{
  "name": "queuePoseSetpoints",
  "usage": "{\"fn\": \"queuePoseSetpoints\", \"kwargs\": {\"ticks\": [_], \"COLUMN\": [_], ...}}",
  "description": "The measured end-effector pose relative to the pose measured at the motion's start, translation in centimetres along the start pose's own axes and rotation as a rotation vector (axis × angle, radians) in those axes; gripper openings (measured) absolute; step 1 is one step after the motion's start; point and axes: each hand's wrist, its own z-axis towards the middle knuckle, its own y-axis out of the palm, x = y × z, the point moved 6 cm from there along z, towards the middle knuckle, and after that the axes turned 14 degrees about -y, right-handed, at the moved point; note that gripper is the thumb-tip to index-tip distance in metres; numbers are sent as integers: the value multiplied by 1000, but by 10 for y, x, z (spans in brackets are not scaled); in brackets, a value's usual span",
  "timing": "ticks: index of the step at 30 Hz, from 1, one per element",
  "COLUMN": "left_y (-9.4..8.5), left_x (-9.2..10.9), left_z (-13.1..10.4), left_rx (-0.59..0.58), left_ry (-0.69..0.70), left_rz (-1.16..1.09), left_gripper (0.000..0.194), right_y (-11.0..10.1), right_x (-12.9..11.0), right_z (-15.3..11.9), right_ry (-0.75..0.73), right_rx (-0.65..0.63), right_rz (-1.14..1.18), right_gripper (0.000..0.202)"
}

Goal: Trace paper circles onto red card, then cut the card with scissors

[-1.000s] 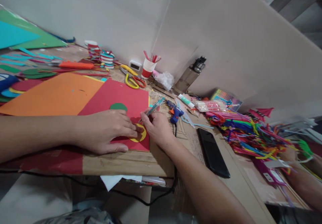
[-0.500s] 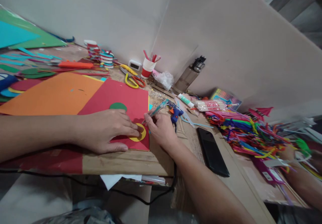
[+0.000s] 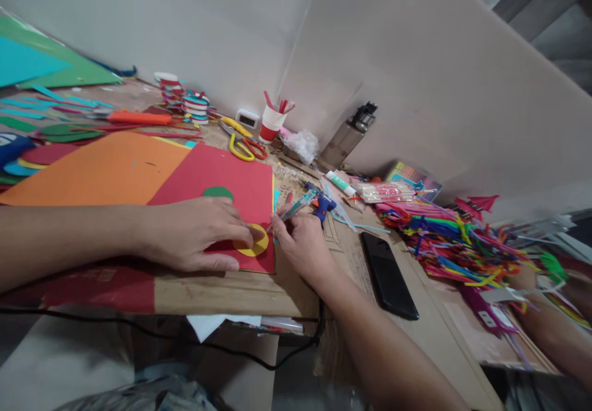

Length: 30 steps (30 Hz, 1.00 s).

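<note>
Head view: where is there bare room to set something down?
Bare cardboard shows right of the black smartphone, nearer than the pipe cleaners; a narrow brown strip runs between the red sheet and the front edge. Crowded: around the blue glue gun and glue stick.

Papercraft workspace
Red card point(image 3: 234, 169) lies near the front edge of the worktop point(image 3: 213, 297), scissors point(image 3: 245, 142) toward the back edge, glue gun point(image 3: 324, 207) and pipe cleaners point(image 3: 444, 232) rightward.
</note>
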Motion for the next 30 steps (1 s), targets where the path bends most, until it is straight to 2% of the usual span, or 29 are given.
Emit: {"fn": "queuePoseSetpoints", "kwargs": {"ticks": [5,12,17,22,30], "left_y": [5,16,20,23,23], "left_x": [-4,-22,-31,-35,-35], "left_z": [2,13,18,19,19], "left_rx": [-65,-111,-101,-101,-135], "left_ry": [15,-15,-8,-13,-7], "left_rz": [-81,-121,-170,-194,-215], "left_gripper": [29,26,24,20,25], "right_y": [-3,-6,-5,-4,1], "right_x": [-5,-14,-24,-32,-38], "right_z": [-7,-15,-20,-21,-18], "right_ry": [9,16,-10,-15,22], "right_rx": [8,-1,-4,-8,-60], "right_rz": [-31,-44,0,5,54], "right_gripper": [36,34,33,34,34]}}
